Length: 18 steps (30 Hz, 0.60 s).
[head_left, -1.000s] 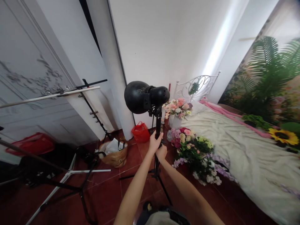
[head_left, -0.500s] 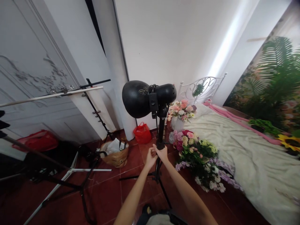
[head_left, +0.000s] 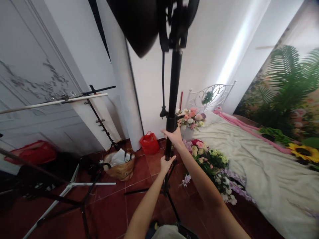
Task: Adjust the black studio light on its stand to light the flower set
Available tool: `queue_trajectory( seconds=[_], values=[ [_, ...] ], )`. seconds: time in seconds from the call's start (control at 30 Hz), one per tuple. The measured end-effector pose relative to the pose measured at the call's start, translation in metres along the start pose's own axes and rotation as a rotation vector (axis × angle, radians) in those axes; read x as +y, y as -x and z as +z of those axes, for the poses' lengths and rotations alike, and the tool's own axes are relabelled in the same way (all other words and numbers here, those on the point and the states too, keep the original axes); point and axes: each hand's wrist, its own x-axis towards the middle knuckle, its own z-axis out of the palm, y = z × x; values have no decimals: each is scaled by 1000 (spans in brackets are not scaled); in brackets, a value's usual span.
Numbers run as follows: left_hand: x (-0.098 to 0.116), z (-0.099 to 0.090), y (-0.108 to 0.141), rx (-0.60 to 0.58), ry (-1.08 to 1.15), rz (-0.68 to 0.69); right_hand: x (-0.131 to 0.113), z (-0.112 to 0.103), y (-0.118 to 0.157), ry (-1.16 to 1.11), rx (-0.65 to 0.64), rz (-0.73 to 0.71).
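A black light stand (head_left: 175, 79) rises upright in front of me on spread tripod legs. At its top sits a black studio light (head_left: 142, 23), partly cut off by the upper frame edge. A short cable with a plug (head_left: 163, 112) dangles beside the pole. My right hand (head_left: 174, 136) grips the pole just under its dark locking collar (head_left: 171, 124). Lower down, my left hand (head_left: 166, 164) is wrapped around the thinner part of the pole, thumb to the right.
A wicker basket (head_left: 122, 171) and a red bag (head_left: 149, 144) stand on the tiled floor ahead. Artificial flowers (head_left: 211, 159) lie beside a cloth-covered bed (head_left: 264, 169) at right. Other stands (head_left: 72, 187) and their legs crowd the left.
The light and upper pole have risen, lengthening the stand. My right hand has moved up with the collar, while my left hand stays lower on the pole. The plug now hangs in view.
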Motion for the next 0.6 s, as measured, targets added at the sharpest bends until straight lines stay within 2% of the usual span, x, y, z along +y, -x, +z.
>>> queue_trajectory(
  seconds=[0.13, 0.23, 0.33, 0.6],
  values=[
    [0, 2, -1, 24, -7, -6, -52, 4, -27, -15, 7, -62],
    [-1, 3, -2, 35, 3, -9, -75, 5, -39, -50, -12, -119],
    [-6, 4, -4, 74, 18, -31, -81, 5, -41, -56, -19, -137],
    [-15, 8, -6, 136, 12, -31, -75, 1, -35, -31, -24, -91]
  ],
)
